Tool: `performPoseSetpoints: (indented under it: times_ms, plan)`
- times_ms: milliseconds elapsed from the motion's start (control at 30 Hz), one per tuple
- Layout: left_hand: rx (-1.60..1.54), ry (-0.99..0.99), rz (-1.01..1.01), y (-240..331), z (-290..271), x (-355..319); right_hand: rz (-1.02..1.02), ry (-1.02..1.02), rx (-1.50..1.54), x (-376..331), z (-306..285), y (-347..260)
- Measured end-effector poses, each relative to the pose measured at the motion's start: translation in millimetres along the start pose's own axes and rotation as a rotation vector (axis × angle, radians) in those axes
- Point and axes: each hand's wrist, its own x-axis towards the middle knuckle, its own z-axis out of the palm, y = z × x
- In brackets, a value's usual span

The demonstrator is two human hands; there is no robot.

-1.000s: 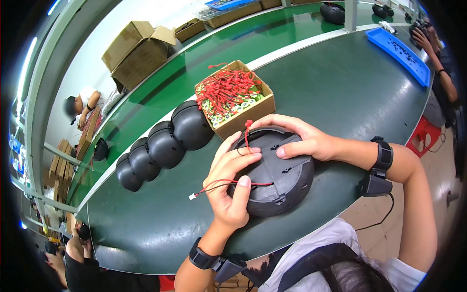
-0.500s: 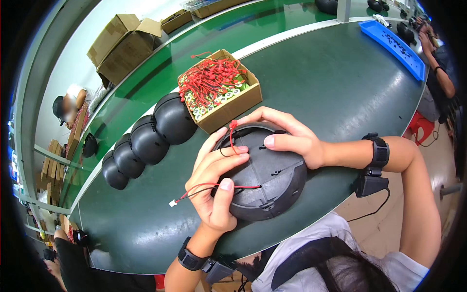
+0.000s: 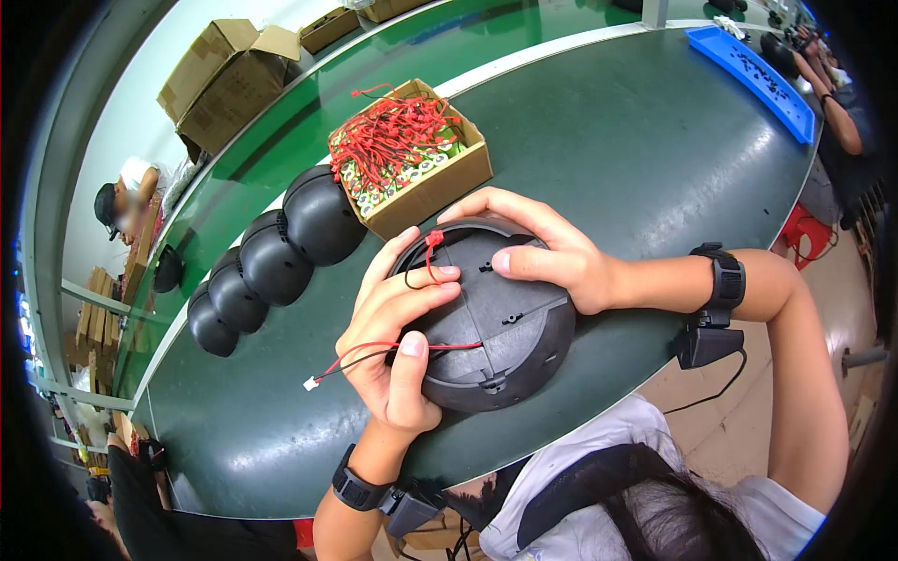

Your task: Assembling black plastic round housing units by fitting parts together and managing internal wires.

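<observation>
Between my two hands is a round black plastic housing [image 3: 520, 323], its flat, seamed face turned up toward me. My left hand [image 3: 398, 323] grips its left side, with fingers and thumb lying over the face. The thumb crosses a red and black wire pair [image 3: 360, 352] that comes out of the face and ends in a small white plug [image 3: 311, 383]. By my left fingertips rises a short lead with a red connector [image 3: 434, 239]. My right hand [image 3: 561, 257] holds the far right rim, thumb pressed on the face. The housing's underside is hidden.
Just beyond the housing stands a cardboard box [image 3: 440, 192] of green battery cells with red leads. Several black domes [image 3: 323, 220] line up to its left on the green table [image 3: 599, 140]. A blue tray [image 3: 753, 79] with small dark parts lies far right. Other people sit around.
The housing and both hands have shifted slightly left and up in the picture, and the surroundings have shifted a little too. The grip looks the same.
</observation>
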Motion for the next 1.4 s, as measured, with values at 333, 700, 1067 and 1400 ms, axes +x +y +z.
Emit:
performPoseSetpoints:
  times_ms: [333,700,1067,1400]
  plan:
    - [-0.110,-0.085,0.038,-0.4,1.7,-0.4,0.233,-0.125,0.120,4.3,-10.9,-10.5]
    - [-0.058,0.085,0.160,-3.5,6.3,-11.0,-0.040,-0.148,0.096,1.2,-5.5,-14.3]
    - [0.066,0.056,0.248,-12.7,5.6,-3.7,-0.085,-0.044,-0.187,2.5,-6.7,-42.4]
    - [-0.064,0.253,-0.029,-15.9,5.2,-13.8,0.252,0.094,0.137,17.7,-43.5,-2.8]
